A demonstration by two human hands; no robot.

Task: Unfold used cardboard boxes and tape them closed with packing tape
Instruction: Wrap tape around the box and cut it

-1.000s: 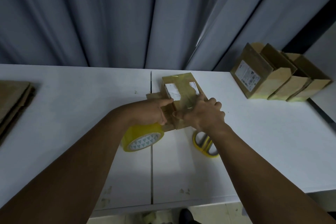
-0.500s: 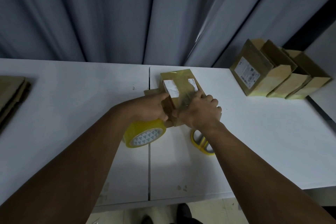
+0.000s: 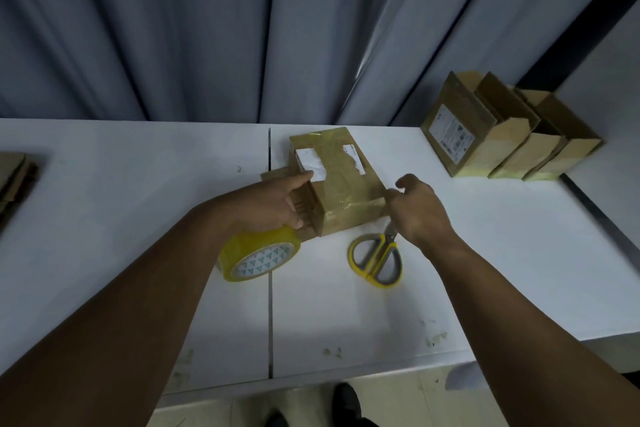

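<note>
A small brown cardboard box (image 3: 341,184) with torn white labels and glossy tape across its top lies at the middle of the white table (image 3: 138,191). My left hand (image 3: 273,204) grips its near left end, thumb on top by a label and fingers against the open end flaps. My right hand (image 3: 419,213) is at the box's near right corner, fingers loosely curled, thumb touching the taped edge there. A yellow roll of packing tape (image 3: 259,255) lies just under my left hand. Yellow-handled scissors (image 3: 377,262) lie in front of the box, their blades under my right hand.
Three assembled cardboard boxes (image 3: 485,142) stand in a row at the table's back right corner. A pile of flattened cardboard (image 3: 14,177) lies at the left edge. Grey curtains hang behind the table. Shoes show on the floor below the near edge.
My right hand has slid off the box's top to its near right corner, uncovering the scissors. My left hand still holds the box's left end.
</note>
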